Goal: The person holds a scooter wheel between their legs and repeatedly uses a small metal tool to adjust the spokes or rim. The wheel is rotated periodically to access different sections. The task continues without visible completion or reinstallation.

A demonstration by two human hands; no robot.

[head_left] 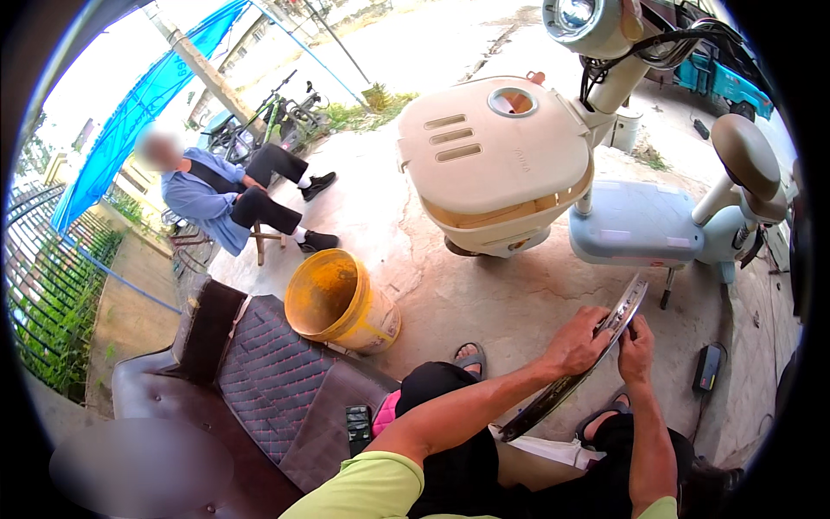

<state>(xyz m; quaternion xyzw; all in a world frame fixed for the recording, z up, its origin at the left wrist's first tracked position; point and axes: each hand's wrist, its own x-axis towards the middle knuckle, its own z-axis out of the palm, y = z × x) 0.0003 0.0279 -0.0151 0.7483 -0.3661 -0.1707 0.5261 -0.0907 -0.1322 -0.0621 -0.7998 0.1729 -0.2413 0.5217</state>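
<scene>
My left hand (pixel 581 342) and my right hand (pixel 636 350) both grip a narrow wheel rim (pixel 627 303), held tilted and seen nearly edge-on, silver at the top and darker lower down. My left fingers wrap round its upper part on the left, and my right fingers hold it on the right. The rim's lower end hangs over my lap, partly behind my left forearm. A pale cloth or sheet (pixel 562 451) lies between my knees below it.
Ahead stands a cream electric scooter (pixel 493 147) with a pale blue footboard (pixel 640 221). A yellow bucket (pixel 372 320) is beside a worn sofa (pixel 156 406) holding a phone (pixel 358 428). A seated person (pixel 216 195) is at left. A black charger (pixel 707 368) lies at right.
</scene>
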